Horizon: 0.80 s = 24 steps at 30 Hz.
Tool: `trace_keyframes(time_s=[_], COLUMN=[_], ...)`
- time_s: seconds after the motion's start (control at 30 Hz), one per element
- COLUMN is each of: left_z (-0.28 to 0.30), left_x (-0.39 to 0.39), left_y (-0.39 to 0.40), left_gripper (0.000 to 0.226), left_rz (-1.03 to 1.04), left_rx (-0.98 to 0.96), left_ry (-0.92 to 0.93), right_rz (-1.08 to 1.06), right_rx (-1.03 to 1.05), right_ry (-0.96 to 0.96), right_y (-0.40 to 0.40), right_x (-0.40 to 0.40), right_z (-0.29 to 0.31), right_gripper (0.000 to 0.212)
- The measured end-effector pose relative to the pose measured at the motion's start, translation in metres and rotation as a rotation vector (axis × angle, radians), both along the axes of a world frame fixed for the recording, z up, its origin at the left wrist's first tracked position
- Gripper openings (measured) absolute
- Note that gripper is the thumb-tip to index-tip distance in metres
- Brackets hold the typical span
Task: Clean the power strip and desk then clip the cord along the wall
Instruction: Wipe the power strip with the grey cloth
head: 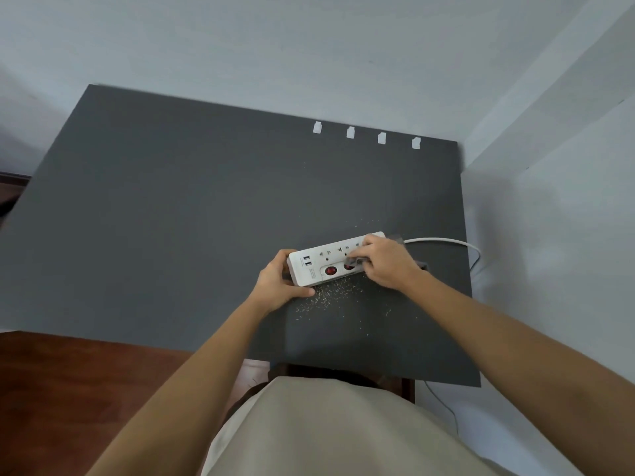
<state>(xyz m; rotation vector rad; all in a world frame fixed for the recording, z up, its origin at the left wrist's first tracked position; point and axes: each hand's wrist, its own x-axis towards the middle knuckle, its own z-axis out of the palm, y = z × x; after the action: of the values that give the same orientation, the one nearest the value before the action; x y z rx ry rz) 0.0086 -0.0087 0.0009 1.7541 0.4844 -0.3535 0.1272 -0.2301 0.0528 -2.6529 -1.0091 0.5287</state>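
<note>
A white power strip [318, 264] with red switches lies tilted on the dark grey desk [171, 218]. My left hand [280, 286] grips its near-left end. My right hand [386, 264] presses a small grey cloth [354, 261] onto the strip's right half, covering that end. The white cord [443, 240] runs from the strip's right end over the desk's right edge. Pale crumbs [330, 297] lie scattered on the desk just in front of the strip. Several white cord clips [350, 132] sit in a row along the desk's far edge at the wall.
Grey walls close in behind and to the right of the desk. A dark object [422, 266] peeks out behind my right wrist. Brown wooden floor [86, 379] shows at the lower left. A thin cable [446, 410] trails on the floor at right.
</note>
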Motion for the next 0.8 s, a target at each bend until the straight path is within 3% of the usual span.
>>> trace_keyframes(time_s=[0.23,0.47,0.7,0.8], left_z=[0.002,0.004,0.003,0.002], left_x=[0.005,0.002,0.009,0.005], left_y=[-0.001,-0.003,-0.001,0.003], left_gripper=[0.076,0.074,0.073,0.073], left_rz=[-0.015,-0.017,-0.034,-0.026], left_rx=[0.028,0.025,0.061,0.066], left_ry=[-0.008,-0.003,-0.001,-0.002], right_rz=[0.093,-0.144,-0.001,0.148], right_rx=[0.039,-0.221,-0.056,-0.129], right_ry=[0.078,-0.021,-0.037,0.035], right_y=[0.035,0.004,0.06,0.034], right_x=[-0.024,0.009,-0.042,-0.05], right_z=[0.001,0.005,0.004,0.0], right_gripper=[0.027,0.013,0.013,0.012])
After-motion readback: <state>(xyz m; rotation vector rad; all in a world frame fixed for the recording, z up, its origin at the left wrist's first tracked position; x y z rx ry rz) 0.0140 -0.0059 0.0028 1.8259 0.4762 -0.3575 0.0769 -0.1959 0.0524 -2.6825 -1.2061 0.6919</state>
